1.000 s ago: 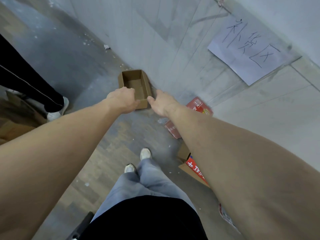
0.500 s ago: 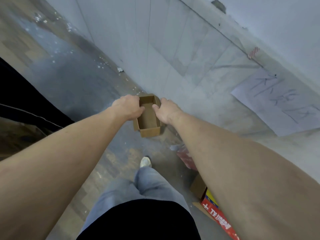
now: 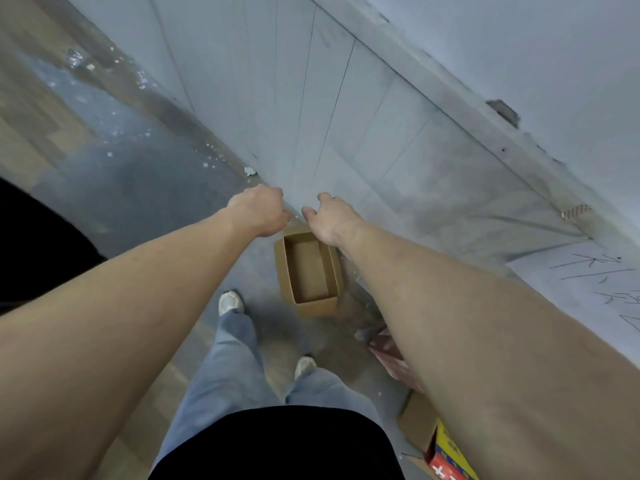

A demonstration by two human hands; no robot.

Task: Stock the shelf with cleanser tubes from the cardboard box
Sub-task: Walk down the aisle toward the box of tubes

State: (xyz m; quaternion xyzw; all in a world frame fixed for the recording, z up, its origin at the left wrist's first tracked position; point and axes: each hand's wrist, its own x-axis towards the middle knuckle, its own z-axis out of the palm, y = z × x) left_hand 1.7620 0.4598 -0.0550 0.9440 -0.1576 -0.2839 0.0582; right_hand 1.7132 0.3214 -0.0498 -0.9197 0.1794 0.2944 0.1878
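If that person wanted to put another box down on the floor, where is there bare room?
Bare floor lies left of the empty cardboard box, ahead of the front shoe. It is crowded on the right: flattened red packaging and a yellow and red carton lie along the wall, under the right arm.

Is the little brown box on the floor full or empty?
Empty. The cardboard box sits upright and open-topped on the floor, and only its bare brown bottom shows inside, with no tubes in it.
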